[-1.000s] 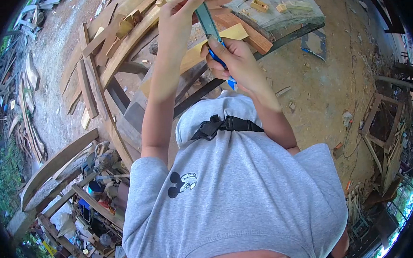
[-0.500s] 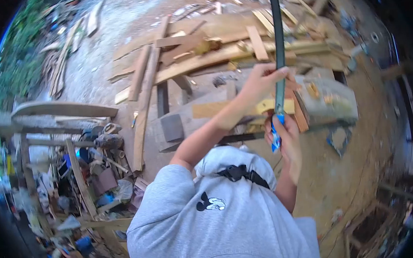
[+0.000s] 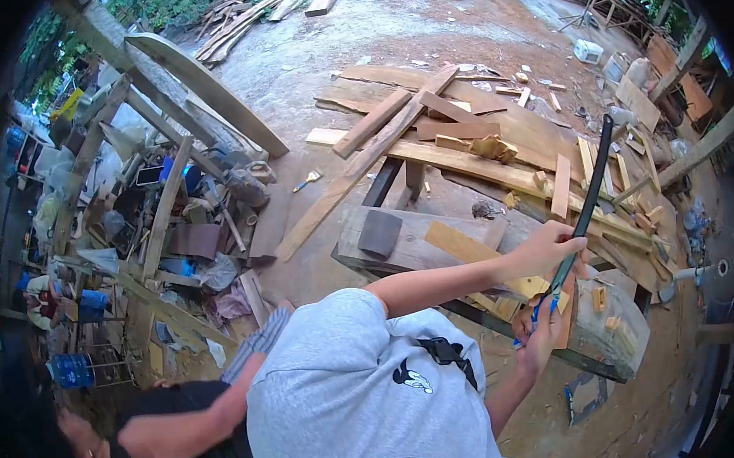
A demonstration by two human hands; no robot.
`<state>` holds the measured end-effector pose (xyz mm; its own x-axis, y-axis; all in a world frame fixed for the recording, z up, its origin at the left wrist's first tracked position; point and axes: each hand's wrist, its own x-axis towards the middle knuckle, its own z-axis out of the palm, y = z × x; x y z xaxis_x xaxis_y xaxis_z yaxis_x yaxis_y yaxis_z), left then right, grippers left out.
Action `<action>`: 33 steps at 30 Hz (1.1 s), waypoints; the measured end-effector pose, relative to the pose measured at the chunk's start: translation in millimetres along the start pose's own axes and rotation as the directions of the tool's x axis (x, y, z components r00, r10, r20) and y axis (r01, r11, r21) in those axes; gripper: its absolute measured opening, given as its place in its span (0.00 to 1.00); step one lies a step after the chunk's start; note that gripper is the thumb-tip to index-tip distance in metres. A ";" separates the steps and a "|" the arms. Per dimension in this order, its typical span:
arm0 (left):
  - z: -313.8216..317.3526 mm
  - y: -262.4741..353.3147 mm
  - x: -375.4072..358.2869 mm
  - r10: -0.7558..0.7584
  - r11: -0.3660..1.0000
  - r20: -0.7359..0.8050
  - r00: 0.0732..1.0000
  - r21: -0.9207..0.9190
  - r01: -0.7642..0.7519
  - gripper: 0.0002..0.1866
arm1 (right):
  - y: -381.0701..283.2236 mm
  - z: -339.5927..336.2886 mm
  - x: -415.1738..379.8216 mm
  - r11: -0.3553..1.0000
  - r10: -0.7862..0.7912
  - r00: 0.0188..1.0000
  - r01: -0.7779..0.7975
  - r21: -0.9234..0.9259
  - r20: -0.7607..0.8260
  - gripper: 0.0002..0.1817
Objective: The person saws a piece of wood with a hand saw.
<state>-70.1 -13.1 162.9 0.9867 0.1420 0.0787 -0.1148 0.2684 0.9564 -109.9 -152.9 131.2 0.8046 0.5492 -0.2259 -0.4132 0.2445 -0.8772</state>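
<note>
Over the bench [image 3: 407, 256], 2 hands [image 3: 547, 252] [image 3: 546, 329] hold a blade [image 3: 591, 199]

Long blade [image 3: 595, 181] reads black, turning greenish toward its handle [image 3: 542, 303], which is bright blue. Shirt [image 3: 332, 402]: plain light grey; its print [image 3: 413, 381] is black and white. Buckled strap [image 3: 440, 351]: black. Block [image 3: 380, 232]: dark grey. Short board [image 3: 453, 242]: honey yellow. Co-worker's top [image 3: 174, 397] is black; cloth [image 3: 258, 345]: blue-grey, striped. Water jug [image 3: 71, 370]: blue.

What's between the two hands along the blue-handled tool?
Only a bare stretch of the blue-handled tool itself, between the left hand and the right hand; it shows in the head view.
</note>
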 end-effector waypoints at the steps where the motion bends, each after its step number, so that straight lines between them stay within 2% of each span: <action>1: -1.0 -3.7 0.5 0.036 0.999 -0.006 0.999 0.011 -0.035 0.14 | 4.0 -1.1 1.8 0.998 -0.039 0.999 0.038 0.056 0.015 0.14; 3: 1.6 -2.5 -0.9 0.065 0.998 0.000 0.998 0.014 -0.065 0.14 | 8.4 0.8 1.5 0.991 -0.080 0.997 0.079 0.109 0.012 0.14; 5: 4.2 4.5 -4.8 -0.053 0.995 -0.005 0.999 -0.088 0.052 0.14 | 9.6 7.0 1.2 0.993 -0.078 0.997 0.079 0.092 -0.006 0.14; 6: 3.9 4.0 -4.7 -0.062 0.993 0.017 0.998 -0.100 0.063 0.14 | 8.5 6.9 0.5 0.993 -0.082 0.996 0.085 0.087 -0.032 0.14; 8: 4.1 2.0 -4.3 0.042 0.981 0.025 0.999 0.187 -0.046 0.14 | 5.9 4.6 -2.6 0.998 -0.064 0.996 0.063 0.023 0.055 0.14; 9: 7.6 4.4 -7.1 -0.020 0.999 0.066 0.998 -0.032 0.022 0.14 | 4.7 3.5 -4.9 0.999 -0.037 0.999 0.038 -0.016 0.027 0.15; 10: 9.6 1.0 -6.7 -0.032 0.998 0.089 0.996 -0.045 0.036 0.14 | 4.3 1.4 -6.0 0.999 -0.039 0.999 0.039 -0.019 -0.002 0.15; 12: 11.7 -7.5 -5.0 -0.065 0.989 0.089 0.994 -0.124 0.076 0.12 | 4.5 -2.0 -7.8 0.999 -0.046 0.998 0.047 -0.026 0.046 0.15; 14: 15.0 -11.3 -3.5 -0.082 0.980 0.107 0.991 -0.174 0.100 0.11 | 4.7 -3.6 -9.7 0.999 -0.040 0.999 0.039 -0.025 -0.034 0.15; 16: 17.7 -10.6 -2.5 -0.020 0.973 0.129 0.991 -0.228 0.049 0.11 | 5.2 -5.1 -9.8 0.994 -0.108 0.983 0.109 -0.001 -0.146 0.15; 18: 22.3 -4.6 -4.6 -0.029 0.979 0.148 0.989 -0.197 0.059 0.11 | 5.1 -5.3 -9.5 0.996 -0.089 0.983 0.089 -0.008 -0.159 0.15; 20: 26.1 0.4 -4.6 -0.079 0.994 0.048 0.996 0.085 0.075 0.12 | 2.7 -8.4 -14.4 0.999 -0.049 0.984 0.044 -0.031 -0.172 0.14; 21: 26.8 -10.7 -0.9 -0.019 1.000 0.094 0.995 -0.006 0.020 0.14 | -0.3 -7.3 -16.1 0.999 -0.037 0.980 0.030 -0.039 -0.194 0.14; 23: 28.4 -18.8 0.8 -0.054 0.991 0.157 0.986 -0.115 0.072 0.14 | -2.2 -12.3 -17.6 1.000 -0.012 0.989 0.013 0.006 -0.144 0.14; 24: 23.0 -44.9 8.3 -0.021 0.998 0.135 0.991 0.068 0.012 0.14 | 2.3 -16.5 -16.7 1.000 -0.019 0.989 0.022 0.013 -0.147 0.14; 25: 28.2 -40.7 5.1 -0.044 0.998 0.185 0.982 0.051 0.036 0.14 | 4.6 -21.2 -16.6 0.999 -0.036 0.993 0.035 -0.010 -0.116 0.14; 27: 32.6 -23.4 1.5 -0.181 0.976 0.237 0.954 -0.078 0.204 0.16 | 2.5 -22.1 -16.9 1.000 -0.008 0.993 0.004 -0.031 -0.117 0.15; 28: 33.1 -25.0 2.0 -0.197 0.971 0.272 0.942 -0.081 0.226 0.16 | 3.3 -24.2 -16.9 0.999 0.003 0.994 -0.007 -0.039 -0.113 0.15; 29: 33.0 -27.2 3.9 -0.246 0.961 0.194 0.950 0.177 0.212 0.16 | 6.1 -28.6 -15.4 1.000 0.001 0.989 -0.006 -0.031 -0.147 0.15; 30: 31.3 -29.0 6.4 -0.265 0.883 0.107 0.958 0.426 0.196 0.18 | 11.6 -33.8 -12.7 0.996 -0.042 0.981 0.026 -0.086 -0.188 0.15; 31: 25.2 -40.8 12.5 -0.280 0.881 0.127 0.951 0.427 0.203 0.18 | 18.0 -40.3 -10.3 0.988 -0.084 0.971 0.053 -0.143 -0.222 0.15; 32: 15.5 -64.0 21.2 -0.327 0.943 0.234 0.915 0.136 0.303 0.18 | 24.0 -50.2 -9.3 0.989 -0.085 0.966 0.052 -0.139 -0.244 0.15; 33: 6.0 -86.7 26.8 -0.338 0.899 0.345 0.875 -0.156 0.409 0.18 | 30.5 -63.1 -9.8 0.964 -0.146 0.934 0.061 -0.258 -0.326 0.15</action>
<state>-33.0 -38.3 83.8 0.9422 -0.2955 -0.1576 0.2824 0.4481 0.8482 -103.5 -201.3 79.8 0.9508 0.2171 -0.2210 -0.2396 0.0634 -0.9688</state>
